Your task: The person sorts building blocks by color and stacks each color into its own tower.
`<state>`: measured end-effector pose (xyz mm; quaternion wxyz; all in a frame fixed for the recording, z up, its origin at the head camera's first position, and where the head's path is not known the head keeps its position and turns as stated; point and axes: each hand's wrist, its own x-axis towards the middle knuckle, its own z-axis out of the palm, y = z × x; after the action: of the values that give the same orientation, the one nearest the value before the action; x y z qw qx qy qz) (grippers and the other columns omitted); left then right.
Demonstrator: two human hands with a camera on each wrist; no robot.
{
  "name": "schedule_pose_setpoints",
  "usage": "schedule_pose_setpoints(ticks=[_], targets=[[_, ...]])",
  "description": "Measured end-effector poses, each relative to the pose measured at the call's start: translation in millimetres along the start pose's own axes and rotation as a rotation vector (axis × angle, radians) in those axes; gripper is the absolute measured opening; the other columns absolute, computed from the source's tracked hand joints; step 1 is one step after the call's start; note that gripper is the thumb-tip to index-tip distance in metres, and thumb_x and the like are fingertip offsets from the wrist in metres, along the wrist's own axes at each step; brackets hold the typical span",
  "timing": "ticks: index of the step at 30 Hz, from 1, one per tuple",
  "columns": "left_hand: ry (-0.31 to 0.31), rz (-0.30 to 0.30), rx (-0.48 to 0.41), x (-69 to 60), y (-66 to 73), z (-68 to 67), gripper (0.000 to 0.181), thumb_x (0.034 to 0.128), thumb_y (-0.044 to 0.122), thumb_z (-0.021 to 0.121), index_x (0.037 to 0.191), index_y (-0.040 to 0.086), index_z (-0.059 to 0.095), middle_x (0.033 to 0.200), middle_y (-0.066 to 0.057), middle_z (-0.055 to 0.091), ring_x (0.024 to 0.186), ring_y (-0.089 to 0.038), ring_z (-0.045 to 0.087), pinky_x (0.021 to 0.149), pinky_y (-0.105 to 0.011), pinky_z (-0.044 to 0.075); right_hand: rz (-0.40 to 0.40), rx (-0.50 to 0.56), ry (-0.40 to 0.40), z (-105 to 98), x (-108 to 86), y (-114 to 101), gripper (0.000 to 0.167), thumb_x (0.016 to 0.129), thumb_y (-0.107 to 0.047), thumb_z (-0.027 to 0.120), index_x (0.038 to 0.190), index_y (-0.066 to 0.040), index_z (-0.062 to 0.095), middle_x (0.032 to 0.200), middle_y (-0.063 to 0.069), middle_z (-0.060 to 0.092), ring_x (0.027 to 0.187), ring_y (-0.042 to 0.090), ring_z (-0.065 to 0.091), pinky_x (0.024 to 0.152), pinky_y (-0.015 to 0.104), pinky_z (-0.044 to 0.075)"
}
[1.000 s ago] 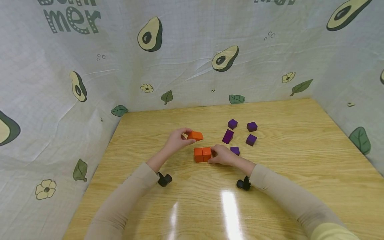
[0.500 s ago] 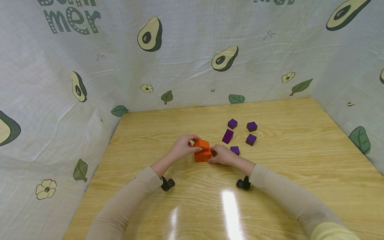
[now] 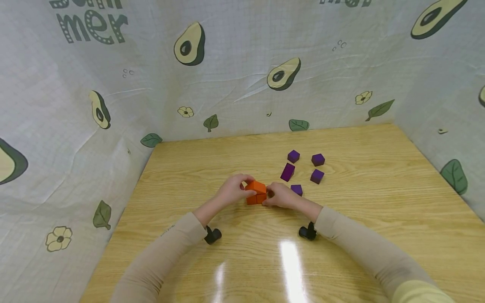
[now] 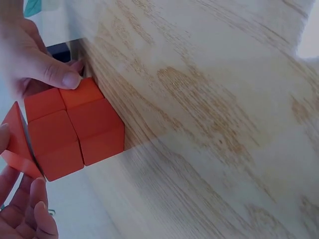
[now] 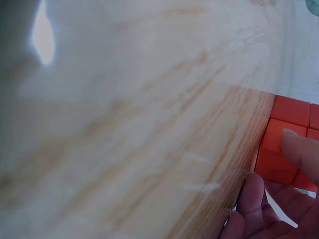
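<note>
Left hand (image 3: 233, 188): thumb and fingertips parted only by the width of an orange wedge (image 3: 258, 186), which they pinch at its left end. Orange wedge: located on the upper side of the orange stack (image 4: 94, 119); a thin dark line shows along the join, so full seating cannot be told. Right hand (image 3: 281, 195): partly closed about the stack's right end, thumb laid on the block face, other fingers curled low near the tabletop (image 3: 182, 168). Orange stack: plain blocks, two wide and two high, faces smooth, seams narrow, upright on the tabletop near the middle. Handling, as judged: pieces light, rigid, not fragile, perhaps a little slick; the wedge best taken by its opposite ends, clear of the sloping faces, the stack steadied low on its sides. Purple blocks (image 3: 317, 176): five, loose, to the right and beyond, one oblong. Black wrist devices (image 3: 213, 235): two, one by each sleeve cuff. Backdrop cloth (image 3: 235, 25): avocado, leaf and flower print; lettering "mer" (image 3: 92, 27) legible upper left, other letters cropped. Brands or labels: none legible on the blocks.
</note>
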<state>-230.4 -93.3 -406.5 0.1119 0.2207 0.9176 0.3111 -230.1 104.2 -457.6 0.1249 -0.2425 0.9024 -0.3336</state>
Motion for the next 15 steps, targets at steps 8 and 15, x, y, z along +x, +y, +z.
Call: schedule_pose_setpoints(ticks=[8, 15], targets=[[0.01, -0.007, 0.023, 0.2, 0.4, 2.7, 0.035, 0.0814, 0.023, 0.07, 0.114, 0.011, 0.063, 0.107, -0.003, 0.061, 0.075, -0.016, 0.048, 0.065, -0.026, 0.041, -0.002, -0.002, 0.001, 0.4, 0.2, 0.4, 0.02, 0.078, -0.018, 0.072, 0.09, -0.004, 0.065, 0.067, -0.001, 0.048, 0.062, 0.012, 0.04, 0.058, 0.024, 0.032], [0.009, -0.026, 0.041, 0.0, 1.6, 2.5, 0.036, 0.0811, 0.025, 0.07, 0.114, 0.012, 0.062, 0.107, -0.003, 0.061, 0.078, -0.016, 0.048, 0.066, -0.026, 0.042, -0.02, -0.002, 0.002, -0.1, -0.1, -0.6, 0.019, 0.078, -0.017, 0.071, 0.09, -0.004, 0.065, 0.065, -0.002, 0.046, 0.061, 0.012, 0.039, 0.057, 0.024, 0.031]])
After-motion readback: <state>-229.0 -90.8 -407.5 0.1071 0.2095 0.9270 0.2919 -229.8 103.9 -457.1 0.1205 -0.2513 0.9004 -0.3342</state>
